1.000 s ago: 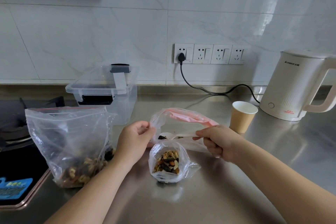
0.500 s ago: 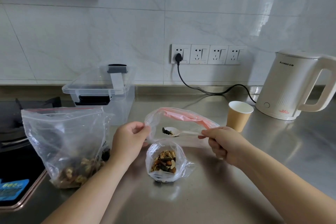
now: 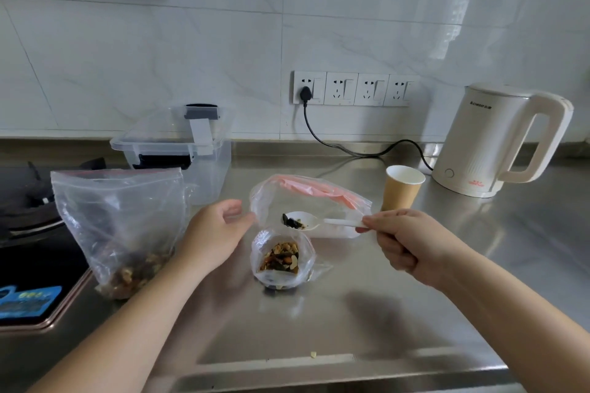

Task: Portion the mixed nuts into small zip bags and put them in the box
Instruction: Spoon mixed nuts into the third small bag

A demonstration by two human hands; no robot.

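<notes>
A small zip bag (image 3: 281, 265) stands at the middle of the steel counter with mixed nuts in its bottom. Clear plastic with a pink zip strip (image 3: 319, 191) spreads above and behind it; whether this is the same bag is unclear. My left hand (image 3: 214, 233) pinches that plastic at its left edge. My right hand (image 3: 412, 242) grips the handle of a white plastic spoon (image 3: 300, 221), which carries a few nuts just above the small bag. A large zip bag (image 3: 121, 226) with nuts in the bottom stands at the left. The clear plastic box (image 3: 210, 175), its lid resting on top, stands behind it.
A paper cup (image 3: 404, 191) stands just behind my right hand, and a white kettle (image 3: 491, 143) with its cable at the back right. A gas hob (image 3: 28, 233) lies at the left edge. One nut crumb (image 3: 313, 354) lies near the counter's front edge.
My right hand and the spoon have drawn slightly to the right above the small bag. My left hand keeps its pinch. The view has shifted a little.
</notes>
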